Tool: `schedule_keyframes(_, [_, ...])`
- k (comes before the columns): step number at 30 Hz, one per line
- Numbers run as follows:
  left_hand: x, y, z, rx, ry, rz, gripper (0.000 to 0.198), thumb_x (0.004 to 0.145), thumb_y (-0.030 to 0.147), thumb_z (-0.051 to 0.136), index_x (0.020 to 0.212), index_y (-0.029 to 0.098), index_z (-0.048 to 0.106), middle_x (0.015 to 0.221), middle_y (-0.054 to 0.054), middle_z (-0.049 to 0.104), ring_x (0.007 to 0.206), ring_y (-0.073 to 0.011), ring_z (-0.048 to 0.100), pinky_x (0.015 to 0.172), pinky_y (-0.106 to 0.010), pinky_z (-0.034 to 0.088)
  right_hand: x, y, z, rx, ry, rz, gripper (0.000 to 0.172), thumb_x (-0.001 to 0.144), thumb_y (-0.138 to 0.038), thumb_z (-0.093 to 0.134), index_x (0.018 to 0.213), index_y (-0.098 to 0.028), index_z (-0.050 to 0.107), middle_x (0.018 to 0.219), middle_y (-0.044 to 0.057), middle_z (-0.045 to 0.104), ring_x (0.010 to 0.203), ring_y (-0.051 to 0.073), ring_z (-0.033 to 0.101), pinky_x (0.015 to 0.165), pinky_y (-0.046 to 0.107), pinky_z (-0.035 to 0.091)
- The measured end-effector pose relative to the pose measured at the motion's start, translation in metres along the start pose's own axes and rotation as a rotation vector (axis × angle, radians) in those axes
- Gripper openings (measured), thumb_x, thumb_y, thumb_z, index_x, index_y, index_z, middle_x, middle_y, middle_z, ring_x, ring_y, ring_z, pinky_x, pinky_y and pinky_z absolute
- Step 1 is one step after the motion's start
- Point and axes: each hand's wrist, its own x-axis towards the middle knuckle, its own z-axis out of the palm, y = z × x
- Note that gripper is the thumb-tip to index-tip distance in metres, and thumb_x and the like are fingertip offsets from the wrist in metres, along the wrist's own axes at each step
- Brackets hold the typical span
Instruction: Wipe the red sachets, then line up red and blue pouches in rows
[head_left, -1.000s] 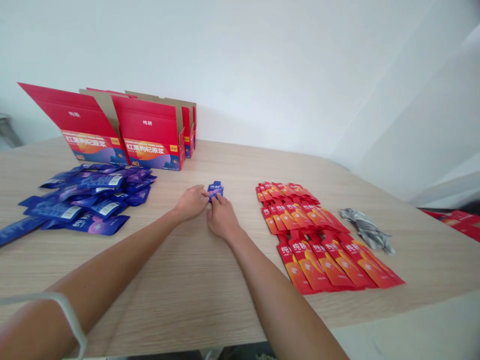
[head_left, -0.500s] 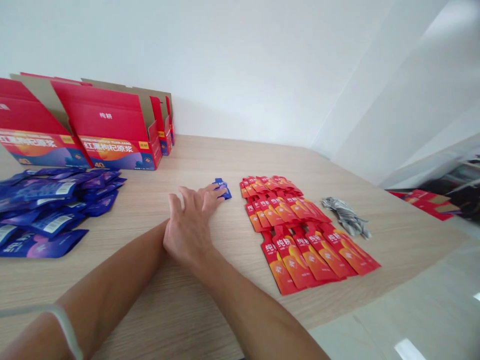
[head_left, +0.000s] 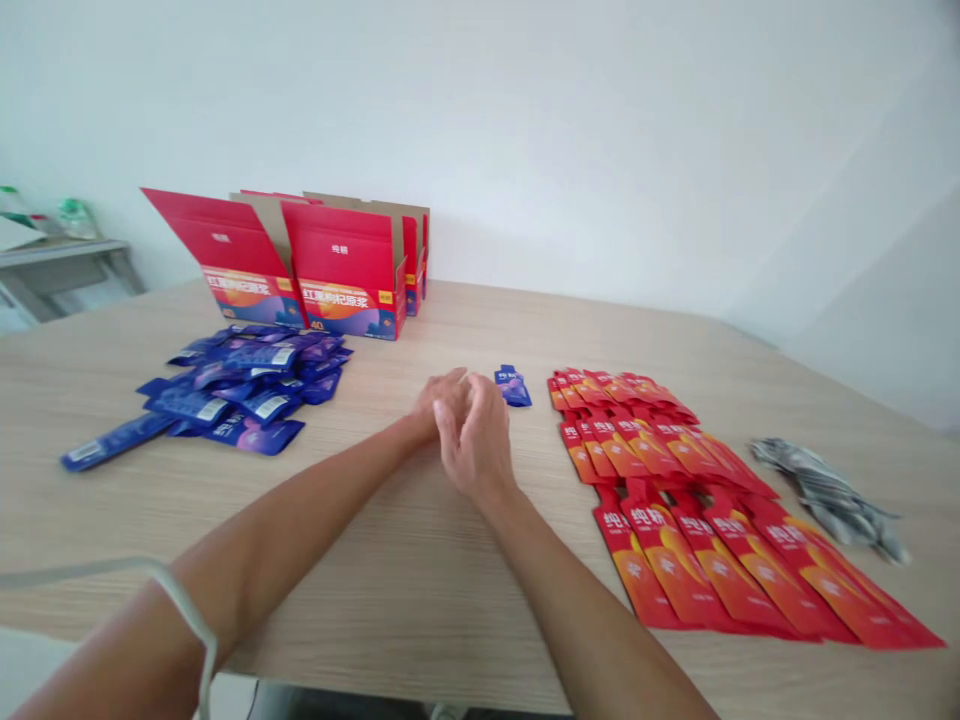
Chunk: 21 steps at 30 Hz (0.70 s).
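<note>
My two hands meet at the middle of the wooden table (head_left: 420, 560). My right hand (head_left: 478, 445) lies in front with its back to me and its fingers stretched over my left hand (head_left: 441, 398), whose fingers show only in part. Neither hand holds anything. A single small blue pouch (head_left: 514, 387) lies flat just right of my fingertips, apart from them. Rows of red-orange pouches (head_left: 675, 480) lie to the right. A loose heap of blue pouches (head_left: 240, 390) lies to the left.
Open red cartons (head_left: 330, 265) stand at the back left of the table against the white wall. A crumpled grey wrapper (head_left: 829, 490) lies right of the red rows. A grey shelf (head_left: 67, 255) stands at the far left.
Both hands held the blue pouch a second ago; it now lies free on the table. My right hand spread open, then drew back over my left hand. The view swung left.
</note>
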Motion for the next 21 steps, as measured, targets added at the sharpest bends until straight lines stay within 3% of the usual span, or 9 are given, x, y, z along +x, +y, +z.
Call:
schedule_keyframes(3, [-0.028, -0.041, -0.042, 0.126, 0.065, -0.213, 0.05, 0.097, 0.021, 0.05, 0.146, 0.012, 0.059, 0.15, -0.023, 0.061, 0.141, -0.0357, 0.057, 0.119, -0.053, 0.043, -0.003, 0.003, 0.004, 0.014, 0.038, -0.006, 0.055, 0.11, -0.05, 0.039, 0.148, -0.01, 0.045, 0.142, 0.028, 0.059, 0.136, 0.038, 0.055, 0.116, 0.065, 0.044])
schedule_keyframes(5, [-0.047, -0.076, -0.075, 0.297, 0.078, -0.428, 0.05, 0.099, 0.027, 0.052, 0.145, 0.007, 0.058, 0.149, -0.026, 0.06, 0.144, -0.0404, 0.053, 0.121, -0.058, 0.039, -0.004, 0.003, 0.007, -0.002, 0.038, -0.005, 0.055, 0.111, -0.054, 0.038, 0.146, -0.012, 0.047, 0.138, 0.026, 0.061, 0.132, 0.037, 0.057, 0.113, 0.064, 0.046])
schedule_keyframes(8, [-0.073, -0.122, -0.115, 0.435, -0.078, -0.82, 0.081, 0.098, 0.046, 0.061, 0.161, 0.001, 0.039, 0.171, -0.034, 0.032, 0.158, -0.0548, 0.026, 0.121, -0.071, 0.032, -0.005, 0.004, 0.012, -0.014, 0.023, -0.012, 0.059, 0.11, -0.058, 0.036, 0.143, -0.011, 0.049, 0.136, 0.027, 0.062, 0.129, 0.038, 0.059, 0.112, 0.064, 0.047])
schedule_keyframes(10, [-0.086, -0.14, -0.129, 0.413, -0.149, -0.955, 0.083, 0.097, 0.05, 0.064, 0.16, 0.001, 0.041, 0.168, -0.036, 0.034, 0.153, -0.0587, 0.035, 0.114, -0.071, 0.041, -0.006, 0.004, 0.015, -0.012, 0.005, -0.017, 0.061, 0.11, -0.059, 0.035, 0.142, -0.009, 0.05, 0.135, 0.028, 0.062, 0.129, 0.038, 0.059, 0.112, 0.064, 0.047])
schedule_keyframes(12, [-0.095, -0.146, -0.134, 0.376, -0.169, -0.966, 0.07, 0.099, 0.047, 0.061, 0.154, 0.005, 0.052, 0.155, -0.034, 0.054, 0.14, -0.0534, 0.055, 0.107, -0.064, 0.05, -0.008, 0.005, 0.017, -0.008, -0.019, -0.022, 0.061, 0.11, -0.059, 0.036, 0.142, -0.009, 0.05, 0.135, 0.028, 0.063, 0.129, 0.038, 0.06, 0.112, 0.065, 0.046])
schedule_keyframes(14, [-0.102, -0.143, -0.133, 0.353, -0.156, -0.892, 0.054, 0.101, 0.041, 0.056, 0.145, 0.01, 0.061, 0.139, -0.03, 0.067, 0.128, -0.0472, 0.066, 0.102, -0.06, 0.054, -0.009, 0.007, 0.018, -0.004, -0.041, -0.026, 0.061, 0.109, -0.059, 0.037, 0.141, -0.01, 0.051, 0.134, 0.028, 0.064, 0.128, 0.038, 0.06, 0.112, 0.065, 0.046])
schedule_keyframes(17, [-0.107, -0.134, -0.131, 0.342, -0.086, -0.762, 0.044, 0.1, 0.031, 0.052, 0.137, 0.011, 0.065, 0.127, -0.029, 0.072, 0.121, -0.045, 0.071, 0.097, -0.056, 0.057, -0.012, 0.011, 0.017, 0.0, -0.066, -0.023, 0.062, 0.107, -0.061, 0.039, 0.139, -0.01, 0.052, 0.132, 0.028, 0.065, 0.124, 0.038, 0.062, 0.111, 0.064, 0.047])
schedule_keyframes(21, [-0.112, -0.124, -0.135, 0.352, -0.022, -0.719, 0.043, 0.102, 0.024, 0.045, 0.14, 0.015, 0.063, 0.123, -0.025, 0.075, 0.119, -0.0414, 0.072, 0.097, -0.051, 0.056, -0.013, 0.017, 0.017, 0.011, -0.076, -0.02, 0.063, 0.107, -0.062, 0.04, 0.138, -0.009, 0.053, 0.132, 0.028, 0.065, 0.119, 0.037, 0.064, 0.109, 0.062, 0.048])
